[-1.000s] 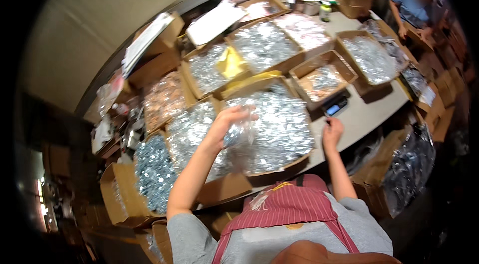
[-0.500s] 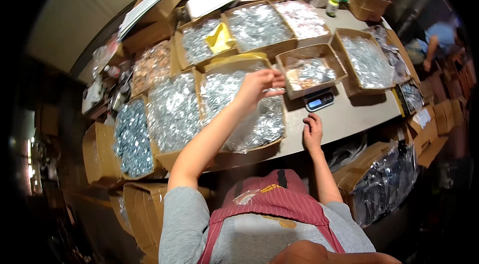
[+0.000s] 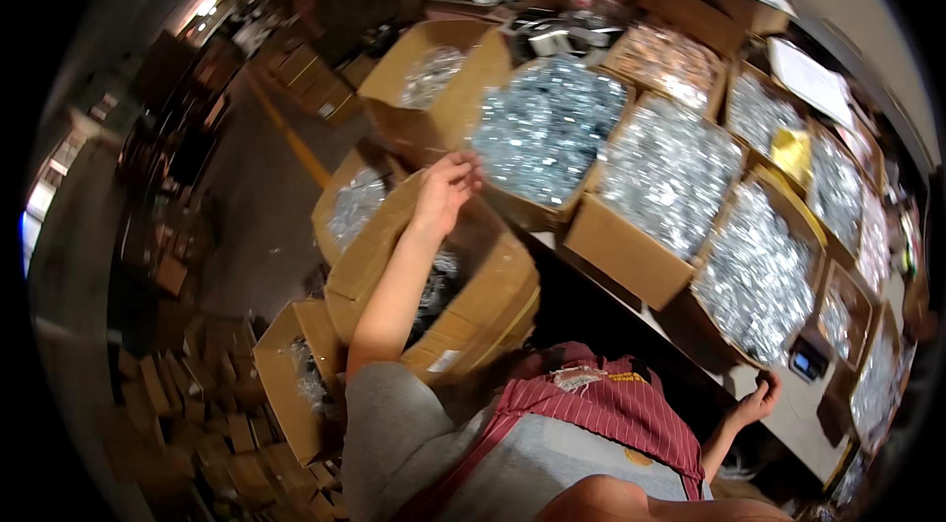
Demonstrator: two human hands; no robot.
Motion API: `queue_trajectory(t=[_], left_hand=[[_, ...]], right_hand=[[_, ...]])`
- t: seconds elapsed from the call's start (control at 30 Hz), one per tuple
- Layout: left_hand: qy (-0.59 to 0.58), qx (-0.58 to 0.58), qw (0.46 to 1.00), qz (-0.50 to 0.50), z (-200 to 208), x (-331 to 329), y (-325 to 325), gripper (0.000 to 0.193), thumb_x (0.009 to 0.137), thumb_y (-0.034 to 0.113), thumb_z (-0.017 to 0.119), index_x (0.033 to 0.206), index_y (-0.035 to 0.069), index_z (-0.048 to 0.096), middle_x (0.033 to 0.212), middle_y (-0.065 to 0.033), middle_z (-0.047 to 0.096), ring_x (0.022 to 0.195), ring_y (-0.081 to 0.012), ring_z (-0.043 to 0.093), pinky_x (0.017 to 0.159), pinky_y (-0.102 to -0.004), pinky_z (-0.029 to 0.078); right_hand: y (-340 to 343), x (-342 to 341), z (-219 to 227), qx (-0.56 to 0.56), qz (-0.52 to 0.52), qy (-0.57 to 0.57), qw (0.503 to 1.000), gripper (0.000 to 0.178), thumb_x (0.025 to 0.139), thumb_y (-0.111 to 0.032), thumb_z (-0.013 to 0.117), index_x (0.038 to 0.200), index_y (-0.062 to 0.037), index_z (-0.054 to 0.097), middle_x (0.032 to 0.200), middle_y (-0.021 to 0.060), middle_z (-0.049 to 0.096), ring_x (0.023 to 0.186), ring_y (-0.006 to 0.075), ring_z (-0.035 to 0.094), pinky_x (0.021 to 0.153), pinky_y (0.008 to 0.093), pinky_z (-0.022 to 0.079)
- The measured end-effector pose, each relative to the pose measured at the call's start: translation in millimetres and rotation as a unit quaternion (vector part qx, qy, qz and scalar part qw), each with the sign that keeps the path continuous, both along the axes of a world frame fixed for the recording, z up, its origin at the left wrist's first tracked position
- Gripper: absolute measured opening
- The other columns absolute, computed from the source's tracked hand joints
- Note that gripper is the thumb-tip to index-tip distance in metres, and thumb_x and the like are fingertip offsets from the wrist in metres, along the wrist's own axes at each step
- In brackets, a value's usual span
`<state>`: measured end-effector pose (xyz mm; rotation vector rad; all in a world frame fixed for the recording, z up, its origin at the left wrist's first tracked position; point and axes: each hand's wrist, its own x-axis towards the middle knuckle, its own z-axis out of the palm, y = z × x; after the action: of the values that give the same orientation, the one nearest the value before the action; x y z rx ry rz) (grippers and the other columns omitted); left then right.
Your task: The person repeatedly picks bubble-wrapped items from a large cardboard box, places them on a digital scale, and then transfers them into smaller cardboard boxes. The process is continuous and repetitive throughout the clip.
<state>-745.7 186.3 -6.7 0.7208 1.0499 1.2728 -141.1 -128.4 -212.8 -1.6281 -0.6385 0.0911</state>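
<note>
- Head view, only one there is. Person's left hand [image 3: 445, 189] is stretched out over the near corner of a cardboard box of small shiny silver bags [image 3: 545, 133], fingers loosely curled right at the box edge. Looks like it's pinching smth clear/shiny but can't tell for sure, too blurry.
- Right hand [image 3: 757, 402] sits low by the table edge [image 3: 788, 423], fingers half curled, nothing visibly in it. Small digital scale [image 3: 808, 362] is just beside it on the table, prob kept there so it's within easy reach.
- Boxes w/ the silver bags run in a row along the table: second box [image 3: 662, 182] touching the first, third box [image 3: 757, 276] further right, all open-topped, flaps up, so stuff can be grabbed from above.
- A yellow bag [image 3: 794, 153] lies among the far boxes, and a box of coppery-coloured bags [image 3: 668, 61] sits behind the row.
- Below the left arm there's a big open floor carton [image 3: 473, 295], dark contents inside, tucked against the table side. Another open carton [image 3: 296, 374] stands lower left.
- Room to move: table is packed, box walls touching, only a bare strip near the scale. Left side opens to a floor aisle w/ a yellow line [image 3: 291, 138], way more space there.
- Person wears a striped apron [image 3: 611, 409] over grey.
</note>
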Motion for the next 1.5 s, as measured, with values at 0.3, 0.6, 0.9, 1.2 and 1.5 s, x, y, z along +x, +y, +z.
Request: queue_trajectory(t=[0.3, 0.6, 0.9, 1.2, 1.5], left_hand=[[0.264, -0.169, 0.927, 0.206, -135, -340, 50, 0.035, 0.086, 0.012, 0.056, 0.118, 0.0, 0.059, 0.111, -0.0179, 0.065, 0.099, -0.0265, 0.062, 0.083, -0.0351, 0.051], [0.698, -0.051, 0.698, -0.154, -233, -389, 93, 0.078, 0.077, 0.021, 0.063, 0.147, 0.008, 0.032, 0.133, -0.029, 0.052, 0.12, -0.0443, 0.054, 0.104, -0.0453, 0.043], [0.638, -0.192, 0.738, -0.113, -328, -351, 148, 0.051, 0.089, 0.026, 0.046, 0.131, -0.003, 0.048, 0.123, -0.029, 0.058, 0.115, -0.0393, 0.058, 0.096, -0.0454, 0.046], [0.281, -0.133, 0.944, 0.114, -260, -379, 126, 0.069, 0.075, 0.009, 0.054, 0.143, 0.011, 0.042, 0.138, -0.0167, 0.051, 0.122, -0.0342, 0.05, 0.1, -0.0418, 0.042], [0.092, 0.125, 0.976, 0.153, -16, -261, 78, 0.062, 0.084, 0.007, 0.055, 0.144, 0.012, 0.041, 0.148, -0.0141, 0.038, 0.13, -0.0311, 0.042, 0.105, -0.0426, 0.038]], right_hand=[[162, -187, 106, -0.137, 0.054, -0.419, 0.896, 0.022, 0.082, -0.01, 0.056, 0.099, -0.0083, 0.069, 0.109, 0.0111, 0.064, 0.115, 0.0281, 0.052, 0.1, 0.0434, 0.038], [173, -214, 93, -0.201, 0.224, -0.474, 0.827, 0.026, 0.073, -0.01, 0.05, 0.095, -0.0019, 0.062, 0.124, 0.011, 0.063, 0.126, 0.0342, 0.047, 0.108, 0.0453, 0.031], [193, -61, 79, -0.109, 0.107, 0.038, 0.987, 0.013, 0.084, -0.013, 0.065, 0.084, -0.0013, 0.071, 0.082, 0.0046, 0.069, 0.081, 0.014, 0.062, 0.076, 0.0268, 0.048], [199, -90, 96, 0.022, 0.038, 0.032, 0.999, 0.031, 0.072, -0.008, 0.048, 0.087, -0.0004, 0.074, 0.095, 0.0078, 0.074, 0.085, 0.0126, 0.061, 0.073, 0.0244, 0.039], [208, -26, 69, 0.005, 0.045, -0.018, 0.999, 0.044, 0.066, 0.008, 0.045, 0.105, 0.0004, 0.064, 0.108, 0.0119, 0.069, 0.11, 0.023, 0.062, 0.095, 0.0298, 0.046]])
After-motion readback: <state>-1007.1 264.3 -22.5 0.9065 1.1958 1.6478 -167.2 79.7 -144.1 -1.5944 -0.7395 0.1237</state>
